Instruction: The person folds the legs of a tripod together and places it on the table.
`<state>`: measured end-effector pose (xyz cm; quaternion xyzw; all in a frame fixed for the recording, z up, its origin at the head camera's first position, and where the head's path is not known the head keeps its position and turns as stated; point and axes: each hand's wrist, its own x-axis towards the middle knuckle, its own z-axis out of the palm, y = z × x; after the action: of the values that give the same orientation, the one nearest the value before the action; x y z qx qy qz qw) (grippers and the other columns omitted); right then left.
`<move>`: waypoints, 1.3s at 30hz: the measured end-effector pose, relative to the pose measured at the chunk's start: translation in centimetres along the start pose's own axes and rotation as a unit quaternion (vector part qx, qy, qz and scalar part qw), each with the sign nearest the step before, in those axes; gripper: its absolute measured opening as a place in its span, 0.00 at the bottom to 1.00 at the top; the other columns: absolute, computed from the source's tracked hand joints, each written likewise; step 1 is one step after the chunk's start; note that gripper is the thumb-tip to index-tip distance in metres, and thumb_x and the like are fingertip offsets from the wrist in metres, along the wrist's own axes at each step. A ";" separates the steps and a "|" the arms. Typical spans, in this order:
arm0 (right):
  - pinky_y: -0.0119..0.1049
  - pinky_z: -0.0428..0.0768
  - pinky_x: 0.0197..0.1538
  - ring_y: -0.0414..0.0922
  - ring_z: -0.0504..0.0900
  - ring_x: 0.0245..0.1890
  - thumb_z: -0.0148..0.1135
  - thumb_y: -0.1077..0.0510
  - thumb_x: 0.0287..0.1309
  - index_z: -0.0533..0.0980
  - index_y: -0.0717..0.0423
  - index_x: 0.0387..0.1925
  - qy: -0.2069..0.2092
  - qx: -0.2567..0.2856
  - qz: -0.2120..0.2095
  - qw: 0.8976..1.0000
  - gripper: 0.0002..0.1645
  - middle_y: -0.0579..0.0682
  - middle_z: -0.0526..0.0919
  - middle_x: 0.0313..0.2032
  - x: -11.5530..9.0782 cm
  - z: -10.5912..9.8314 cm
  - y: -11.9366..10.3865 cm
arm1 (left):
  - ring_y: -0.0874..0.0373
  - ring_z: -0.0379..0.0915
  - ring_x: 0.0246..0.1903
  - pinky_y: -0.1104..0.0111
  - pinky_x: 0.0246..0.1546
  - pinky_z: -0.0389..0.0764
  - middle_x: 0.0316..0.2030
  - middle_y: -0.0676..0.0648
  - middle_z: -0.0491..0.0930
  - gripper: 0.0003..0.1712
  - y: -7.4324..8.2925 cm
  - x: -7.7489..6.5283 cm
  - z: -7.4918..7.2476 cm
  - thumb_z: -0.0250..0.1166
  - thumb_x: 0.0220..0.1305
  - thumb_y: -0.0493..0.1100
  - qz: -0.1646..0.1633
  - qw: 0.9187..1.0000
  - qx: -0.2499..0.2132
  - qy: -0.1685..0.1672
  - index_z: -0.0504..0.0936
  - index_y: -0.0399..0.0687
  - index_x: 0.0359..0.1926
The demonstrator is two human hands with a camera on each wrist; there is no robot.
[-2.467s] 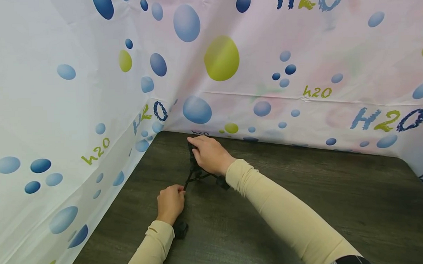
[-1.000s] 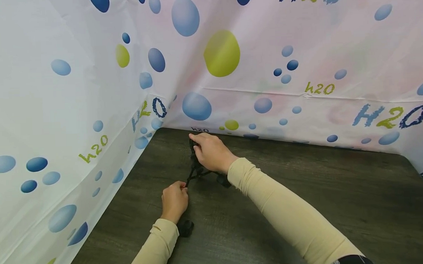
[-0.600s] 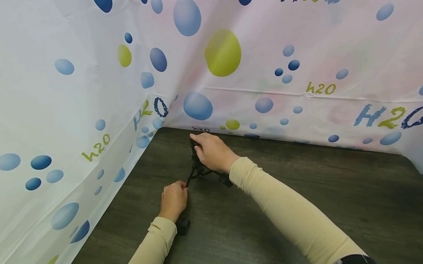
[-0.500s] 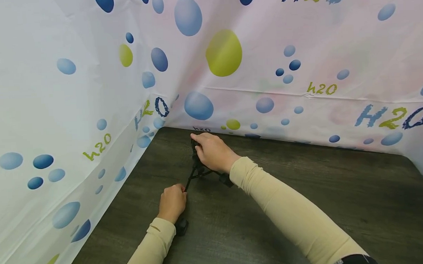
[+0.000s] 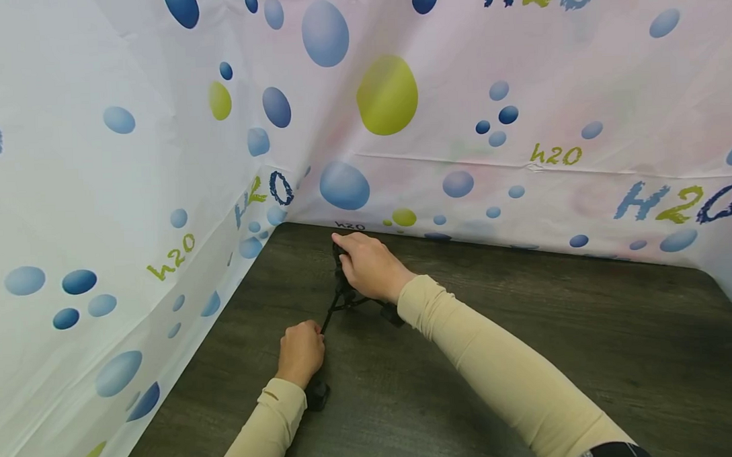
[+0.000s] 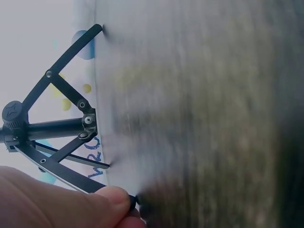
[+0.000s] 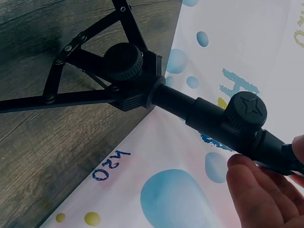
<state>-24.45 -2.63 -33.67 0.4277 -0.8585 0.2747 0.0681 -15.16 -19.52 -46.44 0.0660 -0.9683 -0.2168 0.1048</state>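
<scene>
A small black tripod stands with its legs spread on the dark wood table. My left hand pinches the foot end of one leg; in the left wrist view the thumb lies on that tip. Up at the top, my right hand holds the tripod's upper column. The right wrist view shows the column, a round knob with a star mark, and fingers curled under the upper end. The very top of the tripod is cut off there.
The dark table reaches back to a white sheet with blue and green bubbles, which hangs behind and on the left. A black device sits at the left wrist, another at the right wrist.
Slightly more of the tripod leg shows above my left hand than a second ago. My right hand keeps its hold at the top. The head view has shifted a little.
</scene>
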 end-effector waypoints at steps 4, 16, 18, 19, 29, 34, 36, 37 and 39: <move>0.41 0.77 0.40 0.51 0.81 0.45 0.49 0.64 0.74 0.65 0.68 0.70 0.006 0.003 0.001 1.000 0.26 0.63 0.76 0.59 -0.1 0.1 0.2 | 0.43 0.81 0.27 0.51 0.30 0.82 0.27 0.41 0.83 0.03 0.1 0.1 0.2 0.69 0.61 0.31 -0.003 1.000 0.001 0.001 0.84 0.36 0.30; 0.38 0.71 0.33 0.44 0.71 0.27 0.49 0.64 0.73 0.65 0.68 0.70 0.010 0.014 0.008 1.000 0.27 0.60 0.81 0.49 -0.1 0.2 0.5 | 0.41 0.82 0.30 0.50 0.33 0.82 0.29 0.40 0.84 0.02 0.2 0.2 0.3 0.68 0.61 0.31 -0.009 1.000 -0.011 -0.002 0.86 0.34 0.35; 0.37 0.70 0.31 0.43 0.69 0.26 0.49 0.64 0.73 0.65 0.67 0.70 0.010 0.017 0.010 1.000 0.27 0.58 0.80 0.44 0.0 0.3 0.6 | 0.41 0.82 0.30 0.50 0.33 0.82 0.29 0.39 0.84 0.02 0.2 0.2 0.4 0.68 0.61 0.31 -0.007 1.000 -0.013 0.000 0.86 0.34 0.35; 0.36 0.70 0.30 0.43 0.69 0.24 0.49 0.64 0.73 0.65 0.67 0.70 0.010 0.019 0.011 1.000 0.27 0.57 0.80 0.42 0.0 0.3 0.6 | 0.41 0.82 0.30 0.50 0.33 0.82 0.29 0.39 0.84 0.02 0.2 0.2 0.4 0.68 0.61 0.30 -0.006 1.000 -0.013 0.001 0.86 0.34 0.35; 0.33 0.65 0.23 0.38 0.62 0.13 0.47 0.64 0.73 0.66 0.66 0.69 -0.001 0.038 0.027 0.999 0.26 0.50 0.75 0.30 0.1 0.2 0.8 | 0.42 0.82 0.30 0.50 0.34 0.82 0.30 0.40 0.84 0.02 0.3 0.4 0.7 0.68 0.60 0.30 -0.002 1.000 -0.018 0.003 0.86 0.34 0.34; 0.34 0.65 0.24 0.39 0.62 0.13 0.45 0.64 0.73 0.65 0.64 0.70 -0.023 0.032 0.031 0.999 0.27 0.48 0.72 0.27 0.3 0.1 0.9 | 0.49 0.75 0.22 0.55 0.26 0.79 0.24 0.42 0.79 0.03 0.3 0.6 0.8 0.64 0.59 0.29 -0.010 1.000 -0.020 -0.014 0.81 0.35 0.29; 0.34 0.65 0.25 0.40 0.62 0.15 0.45 0.64 0.73 0.64 0.63 0.71 -0.026 0.023 0.024 0.999 0.28 0.48 0.71 0.27 0.3 0.1 0.9 | 0.51 0.72 0.20 0.57 0.23 0.76 0.22 0.43 0.76 0.06 0.3 0.7 0.8 0.63 0.59 0.29 -0.007 1.000 -0.020 -0.017 0.79 0.37 0.26; 0.35 0.65 0.26 0.40 0.63 0.16 0.45 0.64 0.73 0.64 0.63 0.72 -0.026 0.017 0.020 0.999 0.28 0.48 0.71 0.26 0.3 0.1 0.9 | 0.51 0.72 0.19 0.57 0.22 0.75 0.21 0.44 0.76 0.07 0.3 0.8 0.8 0.63 0.60 0.30 -0.005 1.000 -0.018 -0.017 0.79 0.38 0.25; 0.36 0.65 0.27 0.42 0.64 0.18 0.44 0.64 0.73 0.63 0.63 0.72 -0.027 0.007 0.013 1.000 0.28 0.48 0.70 0.25 0.3 0.1 1.0 | 0.49 0.74 0.20 0.56 0.22 0.76 0.20 0.44 0.76 0.09 0.3 0.9 0.8 0.65 0.62 0.31 0.004 1.000 -0.012 -0.017 0.79 0.38 0.24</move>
<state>-25.38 -2.47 -34.03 0.4243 -0.8636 0.2698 0.0381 -16.25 -19.04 -46.88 0.0570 -0.9676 -0.2288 0.0903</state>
